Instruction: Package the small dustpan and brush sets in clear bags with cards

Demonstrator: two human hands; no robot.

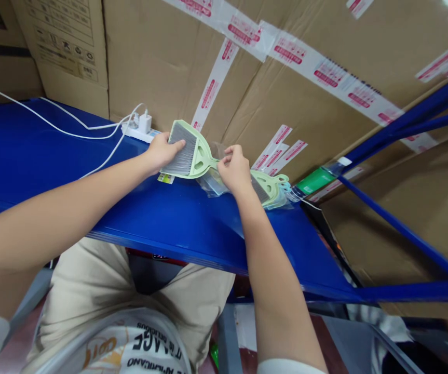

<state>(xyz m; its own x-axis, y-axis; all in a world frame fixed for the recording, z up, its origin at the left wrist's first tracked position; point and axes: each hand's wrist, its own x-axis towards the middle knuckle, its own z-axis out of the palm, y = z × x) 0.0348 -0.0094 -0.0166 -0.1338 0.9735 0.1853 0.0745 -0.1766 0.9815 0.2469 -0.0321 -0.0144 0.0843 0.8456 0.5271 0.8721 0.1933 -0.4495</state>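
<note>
A light green hand brush with grey bristles point(185, 148), nested against a matching dustpan point(182, 123), is held just above the blue shelf. My left hand point(164, 152) grips its bristle end, with the thumb over the bristles. At the other end, my right hand point(234, 167) has its fingers closed on the handle. Clear plastic wrapping point(213, 185) lies under and behind that handle. Another green brush and dustpan set point(270, 188) rests on the shelf to the right of my right hand, partly hidden by my wrist.
White cables run across the blue shelf point(161, 223) to a power strip point(137, 133) at the back left. Taped cardboard boxes point(161, 62) stand behind it. A green-labelled bottle point(317, 179) leans at the right by the blue frame bars point(403, 223).
</note>
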